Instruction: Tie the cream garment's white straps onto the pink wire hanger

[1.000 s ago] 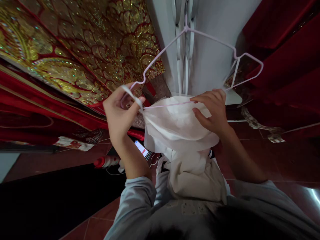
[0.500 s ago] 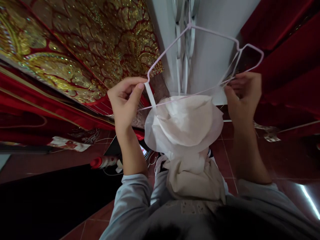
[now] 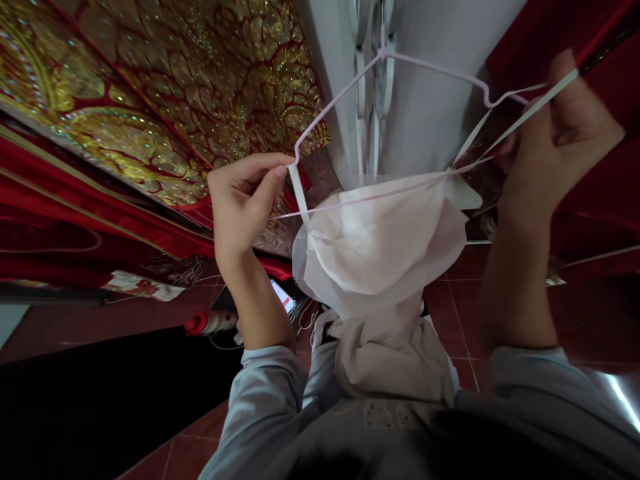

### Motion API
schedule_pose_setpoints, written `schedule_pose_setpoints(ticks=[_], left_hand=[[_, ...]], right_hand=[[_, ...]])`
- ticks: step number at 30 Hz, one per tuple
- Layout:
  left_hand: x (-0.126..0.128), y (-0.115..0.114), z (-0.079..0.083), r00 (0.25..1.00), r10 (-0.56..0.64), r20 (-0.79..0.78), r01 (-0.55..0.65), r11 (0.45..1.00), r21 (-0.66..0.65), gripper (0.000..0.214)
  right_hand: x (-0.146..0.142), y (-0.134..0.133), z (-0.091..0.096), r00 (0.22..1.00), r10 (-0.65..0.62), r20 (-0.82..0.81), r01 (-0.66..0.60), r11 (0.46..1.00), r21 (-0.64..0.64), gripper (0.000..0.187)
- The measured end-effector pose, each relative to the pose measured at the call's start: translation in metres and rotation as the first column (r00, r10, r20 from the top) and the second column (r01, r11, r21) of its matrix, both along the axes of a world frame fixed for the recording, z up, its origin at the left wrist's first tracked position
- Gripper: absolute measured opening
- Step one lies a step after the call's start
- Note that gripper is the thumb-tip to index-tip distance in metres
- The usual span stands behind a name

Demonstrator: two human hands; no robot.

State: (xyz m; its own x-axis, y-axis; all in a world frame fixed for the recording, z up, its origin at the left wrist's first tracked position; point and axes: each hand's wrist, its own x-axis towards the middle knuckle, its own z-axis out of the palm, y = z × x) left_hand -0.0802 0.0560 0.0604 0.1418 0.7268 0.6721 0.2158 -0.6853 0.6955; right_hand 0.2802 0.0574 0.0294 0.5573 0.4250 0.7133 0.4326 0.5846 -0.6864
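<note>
A pale pink clothes hanger (image 3: 345, 92) hangs from the grey metal rack in front of me. White sheer fabric (image 3: 380, 247) hangs beneath its lower bar, joined to white straps at both sides. My left hand (image 3: 247, 200) is closed, pinching the hanger's left notch with the strap looped there. At the right end, my right hand (image 3: 560, 133) is closed on a white strap (image 3: 533, 113), pulled taut up and outward over the hanger's right arm. Some right fingers are blurred and partly hidden behind the strap.
Gold sequined red cloth (image 3: 210, 100) hangs at the left, and dark red cloth (image 3: 595, 193) at the right. A phone (image 3: 283, 297) with a lit screen and a red-capped bottle (image 3: 210, 323) sit at lower left. Red tiles (image 3: 453, 313) cover the floor.
My right hand has moved up and to the right, stretching the right strap away from the hanger. The white fabric has shifted right with it. My left hand keeps its pinch.
</note>
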Motion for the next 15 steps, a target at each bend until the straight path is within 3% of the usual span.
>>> schedule_pose_setpoints(ticks=[5,12,13,15], left_hand=[[-0.001,0.003,0.0,1.0,-0.028,0.008,0.028,1.0,0.0,0.022],[-0.004,0.005,0.001,0.995,-0.103,-0.008,0.103,0.995,0.017,0.02],[-0.004,0.004,0.001,0.995,-0.104,-0.007,0.104,0.994,0.018,0.02],[-0.003,0.003,0.001,0.998,-0.068,-0.005,0.068,0.998,0.001,0.02]], right_hand=[[0.027,0.013,-0.028,0.997,0.072,0.038,-0.07,0.997,-0.041,0.056],[0.018,-0.001,0.011,0.968,0.092,0.233,-0.128,0.981,0.143,0.044],[0.023,0.002,0.012,0.972,0.103,0.212,-0.133,0.982,0.132,0.042],[0.04,0.014,0.003,0.964,0.161,0.211,-0.161,0.987,-0.02,0.04]])
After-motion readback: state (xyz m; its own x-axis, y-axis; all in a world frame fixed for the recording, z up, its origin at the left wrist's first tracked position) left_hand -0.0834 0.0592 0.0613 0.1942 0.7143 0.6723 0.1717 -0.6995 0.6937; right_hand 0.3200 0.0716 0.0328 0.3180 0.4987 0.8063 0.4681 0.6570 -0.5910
